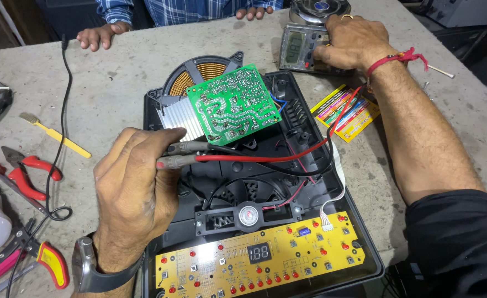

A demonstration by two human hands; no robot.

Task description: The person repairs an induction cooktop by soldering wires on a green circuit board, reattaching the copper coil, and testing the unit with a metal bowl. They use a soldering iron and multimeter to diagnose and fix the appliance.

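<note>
Two probe tips (hidden) inside left hand

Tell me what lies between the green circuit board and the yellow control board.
In the head view, the black fan and red probe lead lie between green circuit board and yellow control board.

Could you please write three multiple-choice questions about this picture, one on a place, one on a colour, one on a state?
1. Where does the right hand rest?
A. on the multimeter
B. on the pliers
C. on the yellow board

2. What colour is the circuit board tilted above the coil?
A. blue
B. green
C. white

3. How are the two test probes held?
A. lying loose on the table
B. one in each hand
C. both together in the left hand

Answers: 1 A, its fingers lie over the meter; 2 B, its face is green; 3 C, the left hand grips both.
</note>
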